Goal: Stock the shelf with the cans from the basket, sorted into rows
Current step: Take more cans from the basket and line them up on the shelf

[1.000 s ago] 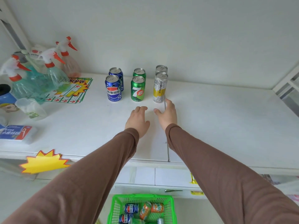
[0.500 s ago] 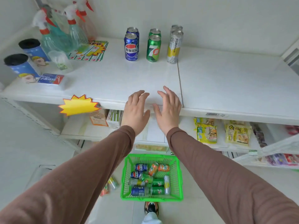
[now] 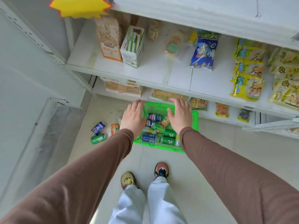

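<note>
Reaching down: both hands over the green basket (image 3: 195, 118) on the floor
Left hand (image 3: 133, 118): spread flat, palm down, empty, above basket's left rim
Right hand (image 3: 180, 115): spread flat, empty, above basket's right side
Cans (image 3: 153, 117): piled lying in basket, blue, green, orange; some hidden under hands
Loose cans (image 3: 98, 138): on floor left of basket
Shelf (image 3: 202, 12): top board cut off, its surface not visible
Contact: cannot tell if hands touch anything

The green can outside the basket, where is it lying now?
In the head view the green can lies on its side on the floor, left of the basket, just below a blue can and an orange can.
</note>
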`<state>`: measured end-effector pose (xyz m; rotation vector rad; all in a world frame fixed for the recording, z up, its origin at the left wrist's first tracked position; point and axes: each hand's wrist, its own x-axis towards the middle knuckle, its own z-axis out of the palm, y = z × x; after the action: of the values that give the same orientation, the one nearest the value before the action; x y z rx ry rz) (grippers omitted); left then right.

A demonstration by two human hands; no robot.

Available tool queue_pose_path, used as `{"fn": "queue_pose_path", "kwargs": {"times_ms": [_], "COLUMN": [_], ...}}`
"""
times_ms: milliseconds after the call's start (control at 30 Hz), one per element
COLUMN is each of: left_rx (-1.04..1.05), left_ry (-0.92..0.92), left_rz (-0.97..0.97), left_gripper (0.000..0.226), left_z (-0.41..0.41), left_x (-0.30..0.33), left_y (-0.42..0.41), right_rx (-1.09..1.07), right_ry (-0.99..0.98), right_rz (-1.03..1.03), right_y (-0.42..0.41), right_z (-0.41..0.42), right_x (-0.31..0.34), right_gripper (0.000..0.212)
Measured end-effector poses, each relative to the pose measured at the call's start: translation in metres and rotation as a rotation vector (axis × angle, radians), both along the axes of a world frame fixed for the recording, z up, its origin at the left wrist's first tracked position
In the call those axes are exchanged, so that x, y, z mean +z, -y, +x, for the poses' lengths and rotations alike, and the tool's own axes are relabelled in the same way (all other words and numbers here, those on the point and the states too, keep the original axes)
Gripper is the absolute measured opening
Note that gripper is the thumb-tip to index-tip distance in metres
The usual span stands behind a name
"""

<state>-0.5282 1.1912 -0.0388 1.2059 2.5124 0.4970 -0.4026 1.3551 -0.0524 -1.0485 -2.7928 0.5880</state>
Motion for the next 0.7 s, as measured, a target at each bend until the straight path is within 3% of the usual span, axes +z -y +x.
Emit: {"fn": "queue_pose_path", "kwargs": {"times_ms": [333,700], "left_rx": [0.115,0.048], "left_ry": [0.240,0.292], "left_rz": [-0.229,-0.302], "left_gripper": [0.064,0.065], "left_z": [0.047,0.053], "left_x": [-0.196,-0.367], "left_y": [0.011,-0.023], "right_rx": [0.034,0.024], "right_ry": [0.283,0.463], "right_rz": [-0.280,-0.411], "right_y": [0.012,-0.008], "right_z": [0.026,0.025], "right_x": [-0.201,-0.383], "right_gripper": [0.047,0.075]}}
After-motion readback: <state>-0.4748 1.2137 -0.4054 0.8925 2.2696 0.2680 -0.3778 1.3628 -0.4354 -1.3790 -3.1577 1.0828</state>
